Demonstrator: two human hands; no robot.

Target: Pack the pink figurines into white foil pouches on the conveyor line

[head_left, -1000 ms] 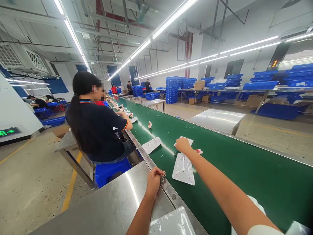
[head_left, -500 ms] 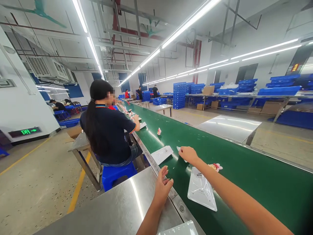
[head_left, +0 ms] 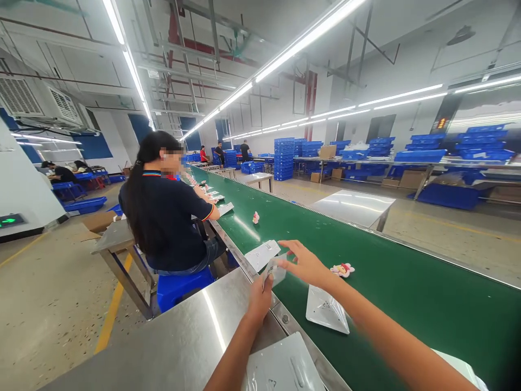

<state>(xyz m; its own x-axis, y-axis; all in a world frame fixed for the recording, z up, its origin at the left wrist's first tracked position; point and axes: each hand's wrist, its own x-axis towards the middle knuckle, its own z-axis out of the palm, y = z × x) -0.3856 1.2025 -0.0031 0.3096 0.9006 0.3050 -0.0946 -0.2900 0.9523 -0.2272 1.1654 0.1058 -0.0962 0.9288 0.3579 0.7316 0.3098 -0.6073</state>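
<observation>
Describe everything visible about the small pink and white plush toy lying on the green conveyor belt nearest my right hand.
The small pink and white plush toy looks soft and fabric-made, with a red patch on top and pale limbs spread out. It lies flat on the green conveyor belt, just beyond the right hand, which does not touch it. A clear plastic bag lies apart, nearer the camera. Finer details are too small to tell.

— What colours do I see on the line?
— I see a green belt, white bags, a pink-white toy, blue crates and a blue stool.
</observation>
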